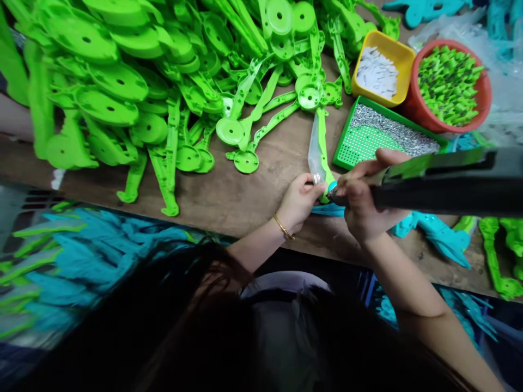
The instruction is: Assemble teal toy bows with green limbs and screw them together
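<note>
My left hand [297, 200], with a gold bracelet at the wrist, pinches the near end of a long green plastic part [322, 139]. A translucent grey blade-like piece [314, 155] lies along that part's left side. In my right hand [362, 204] is a dark electric screwdriver [445, 182] with green tape on its body. Its tip points left and meets the green part close to my left fingertips; the exact contact is too small to make out. Under my hands lies a blue plastic piece [329, 210], partly covered.
Green plastic parts [110, 84] are heaped at the back left. A green tray [347, 147] of small metal screws, a yellow bin [359, 73] of white pieces and a red bucket [486, 100] of small green pieces stand right. Blue-green pieces [81, 267] fill the space below the table edge.
</note>
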Demonstrator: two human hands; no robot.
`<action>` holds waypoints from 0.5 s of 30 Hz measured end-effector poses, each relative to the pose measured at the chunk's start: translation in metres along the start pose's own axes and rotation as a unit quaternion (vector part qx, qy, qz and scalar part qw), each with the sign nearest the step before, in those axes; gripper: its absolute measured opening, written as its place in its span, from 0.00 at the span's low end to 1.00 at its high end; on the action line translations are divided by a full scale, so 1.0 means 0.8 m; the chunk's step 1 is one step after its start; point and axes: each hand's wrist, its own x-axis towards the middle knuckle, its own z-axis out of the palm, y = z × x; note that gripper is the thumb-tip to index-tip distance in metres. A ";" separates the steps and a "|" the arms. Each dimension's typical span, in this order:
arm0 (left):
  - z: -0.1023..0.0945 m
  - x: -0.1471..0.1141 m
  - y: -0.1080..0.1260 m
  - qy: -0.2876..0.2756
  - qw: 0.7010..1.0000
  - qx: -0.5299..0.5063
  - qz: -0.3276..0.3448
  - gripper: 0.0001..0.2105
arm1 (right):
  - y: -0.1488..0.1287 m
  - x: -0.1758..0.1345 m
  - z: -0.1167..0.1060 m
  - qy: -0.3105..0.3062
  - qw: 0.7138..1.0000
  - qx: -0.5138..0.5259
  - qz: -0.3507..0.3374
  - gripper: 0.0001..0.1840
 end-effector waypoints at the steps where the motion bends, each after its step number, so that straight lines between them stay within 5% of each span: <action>1: -0.005 -0.002 0.005 -0.020 0.999 0.024 -0.009 0.07 | -0.003 0.012 -0.002 0.027 0.999 0.024 -0.039 0.21; 4: -0.024 -0.014 0.021 -0.094 0.986 0.127 -0.046 0.19 | 0.006 0.059 -0.014 0.204 0.965 0.054 -0.153 0.07; 6: -0.034 -0.023 0.028 -0.119 0.976 0.169 -0.072 0.32 | 0.028 0.085 -0.027 0.304 0.938 0.024 -0.165 0.06; 9: -0.041 -0.030 0.028 -0.118 0.974 0.168 -0.098 0.37 | 0.072 0.101 -0.044 0.280 0.948 -0.016 -0.149 0.17; 15: -0.042 -0.030 0.013 -0.094 0.984 0.122 -0.090 0.25 | 0.113 0.093 -0.052 0.233 0.963 -0.058 -0.126 0.22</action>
